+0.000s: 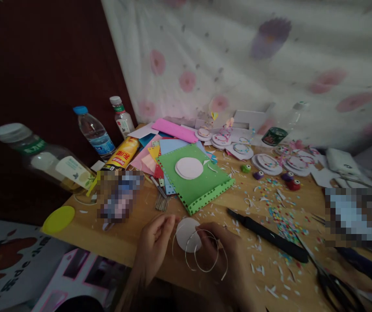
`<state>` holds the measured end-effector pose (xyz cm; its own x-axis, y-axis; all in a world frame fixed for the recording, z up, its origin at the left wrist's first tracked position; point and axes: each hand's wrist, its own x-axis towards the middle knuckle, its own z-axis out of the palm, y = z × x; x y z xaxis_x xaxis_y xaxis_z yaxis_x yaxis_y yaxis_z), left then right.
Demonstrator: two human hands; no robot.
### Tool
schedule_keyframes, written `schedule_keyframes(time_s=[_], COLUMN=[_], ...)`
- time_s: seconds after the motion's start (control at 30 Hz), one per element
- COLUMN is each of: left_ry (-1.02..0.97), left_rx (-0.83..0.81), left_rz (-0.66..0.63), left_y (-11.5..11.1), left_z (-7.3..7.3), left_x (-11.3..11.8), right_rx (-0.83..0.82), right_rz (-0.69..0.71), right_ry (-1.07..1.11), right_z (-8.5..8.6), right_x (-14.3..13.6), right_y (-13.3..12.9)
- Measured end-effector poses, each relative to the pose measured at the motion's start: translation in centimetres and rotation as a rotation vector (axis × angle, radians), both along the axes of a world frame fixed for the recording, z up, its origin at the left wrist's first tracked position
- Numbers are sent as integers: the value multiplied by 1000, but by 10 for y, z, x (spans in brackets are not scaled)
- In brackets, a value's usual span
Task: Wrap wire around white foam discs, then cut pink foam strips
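Near the table's front edge, my right hand [225, 247] is closed, its fingertips pinching a thin, pale coiled wire [205, 271]. The loops hang loosely between my two hands. My left hand [155, 240] is beside them with its fingers curled together; whether they grip the wire or something tiny cannot be made out. Behind the loops is a round white paper disc [187, 236], close to my right fingertips. Just beyond lies a green card folder [189, 195] with a stack of white paper discs [189, 168] on it.
A black craft knife [270, 238] and black-handled scissors [338, 286] lie to the right among paper scraps and coloured beads [283, 221]. Beaded wire pieces rest on white discs [267, 164] at the back. Bottles [95, 134] and a yellow lid [59, 219] are left.
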<state>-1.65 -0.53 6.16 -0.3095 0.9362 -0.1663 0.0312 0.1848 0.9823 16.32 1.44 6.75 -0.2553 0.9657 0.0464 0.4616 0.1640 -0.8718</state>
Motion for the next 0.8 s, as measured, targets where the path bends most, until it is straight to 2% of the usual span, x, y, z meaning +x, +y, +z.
schedule_keyframes(time_s=[0.23,0.37,0.6,0.8], left_ry=[-83,-129,-158,-192], left_rx=[-127,-151,-88,-37], left_rz=[-147,-210,-124,-64], left_y=[6,9,2,-5], left_z=[-4,-6,-18,-17], left_x=[7,7,10,6], right_rx=[153,155,106,47], right_rz=[16,17,6,13], right_ry=[-28,-35,-12,-23], right_z=[-3,-1,-3,0], right_x=[3,2,-1,-2], right_y=[0,-2,-3,-3])
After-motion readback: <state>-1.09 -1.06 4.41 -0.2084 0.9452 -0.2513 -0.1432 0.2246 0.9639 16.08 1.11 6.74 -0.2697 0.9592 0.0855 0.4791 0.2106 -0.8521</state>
